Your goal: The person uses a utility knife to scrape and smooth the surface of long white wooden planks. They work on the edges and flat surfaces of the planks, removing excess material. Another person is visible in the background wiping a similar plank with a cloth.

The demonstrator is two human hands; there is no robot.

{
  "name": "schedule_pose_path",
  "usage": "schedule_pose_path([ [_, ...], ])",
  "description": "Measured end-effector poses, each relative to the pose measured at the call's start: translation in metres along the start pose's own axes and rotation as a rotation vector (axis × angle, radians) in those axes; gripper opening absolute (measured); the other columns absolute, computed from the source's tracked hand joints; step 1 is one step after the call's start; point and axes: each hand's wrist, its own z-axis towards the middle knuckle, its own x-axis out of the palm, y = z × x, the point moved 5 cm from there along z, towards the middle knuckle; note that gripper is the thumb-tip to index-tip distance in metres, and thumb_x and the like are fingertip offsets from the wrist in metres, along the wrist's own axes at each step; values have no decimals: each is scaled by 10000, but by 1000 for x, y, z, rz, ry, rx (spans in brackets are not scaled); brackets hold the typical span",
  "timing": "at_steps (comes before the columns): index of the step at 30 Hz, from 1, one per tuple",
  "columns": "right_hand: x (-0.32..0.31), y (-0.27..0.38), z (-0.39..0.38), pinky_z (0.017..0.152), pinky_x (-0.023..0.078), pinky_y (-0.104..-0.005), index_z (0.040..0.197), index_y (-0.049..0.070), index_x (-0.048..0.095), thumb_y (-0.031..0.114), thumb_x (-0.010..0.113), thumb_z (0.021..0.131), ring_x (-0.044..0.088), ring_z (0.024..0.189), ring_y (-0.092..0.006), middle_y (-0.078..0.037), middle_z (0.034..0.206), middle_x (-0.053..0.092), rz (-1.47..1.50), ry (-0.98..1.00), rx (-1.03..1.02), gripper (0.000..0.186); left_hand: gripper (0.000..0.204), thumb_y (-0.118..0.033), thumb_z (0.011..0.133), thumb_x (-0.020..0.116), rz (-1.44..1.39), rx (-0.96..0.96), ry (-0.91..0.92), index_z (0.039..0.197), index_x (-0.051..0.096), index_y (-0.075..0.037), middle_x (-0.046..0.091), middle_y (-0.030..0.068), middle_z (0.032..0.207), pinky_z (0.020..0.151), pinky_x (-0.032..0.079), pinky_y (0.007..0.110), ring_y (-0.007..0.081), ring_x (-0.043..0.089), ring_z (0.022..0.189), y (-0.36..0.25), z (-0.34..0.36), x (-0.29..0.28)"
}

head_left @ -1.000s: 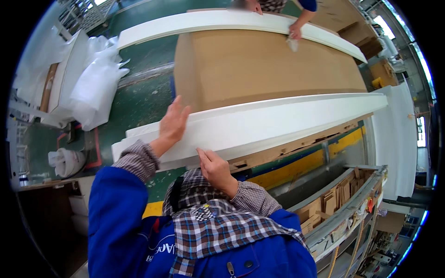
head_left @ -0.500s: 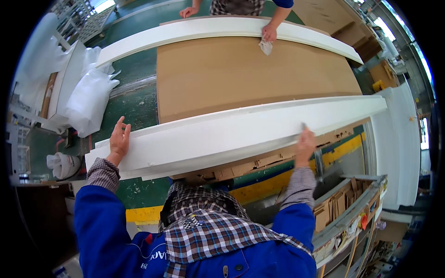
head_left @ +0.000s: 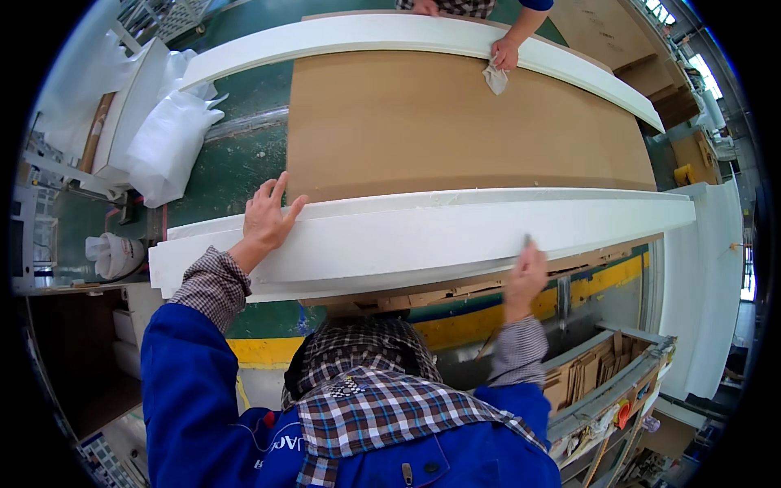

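"In the head view, where's the white board (head_left: 423, 236)?"
"Before the person, along the brown surface's (head_left: 455, 130) near edge."
"The left hand (head_left: 272, 215)?"
"Spread on the board toward its left end, grasping nothing."
"The right hand (head_left: 527, 281)?"
"Blurred, fingers closed on a small grey thing (head_left: 527, 239) over the board."

On my feed: scuffed green floor (head_left: 254, 163), yellow stripe (head_left: 264, 351); I note bright window (head_left: 706, 75) upper right, dark open cabinet (head_left: 77, 358) lower left.
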Motion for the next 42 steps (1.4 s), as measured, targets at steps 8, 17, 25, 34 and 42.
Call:
schedule_pose_path([
  [8,42,247,-90,518,498,-307,1127,50,602,28,539,747,604,674,-202,-86,862,634,506,188,-328,386,616,-508,889,419,-121,-23,-14,1339,372,-91,484,159,1220,924,380,399,318,488,1100,-1,8,-2],
  [17,5,15,3,614,478,-353,978,32,621,165,439,922,569,708,-234,-96,803,586,-121,127,-66,232,594,-497,899,403,-232,-66,-59,1316,390,-74,510,166,1178,879,426,406,332,519,1059,14,2,0],
  [25,-29,-88,39,673,462,-373,1048,72,621,189,459,921,553,791,-291,-107,872,556,-376,66,147,237,581,-501,902,392,-181,-63,-8,1303,417,-81,514,158,1181,884,419,405,318,519,1055,8,8,3],
  [34,32,189,-77,669,510,-378,1091,59,613,80,532,668,628,797,-288,-134,967,643,206,223,-267,431,572,-491,911,377,-186,-42,8,1325,385,-97,502,159,1199,884,418,406,331,511,1071,6,4,2],
  [42,14,263,-89,567,493,-321,1065,50,620,23,596,747,579,655,-239,-73,780,589,505,240,-243,320,522,-421,913,423,-306,-16,-149,1293,395,-64,507,192,1155,838,440,432,354,523,1028,19,3,3],
])
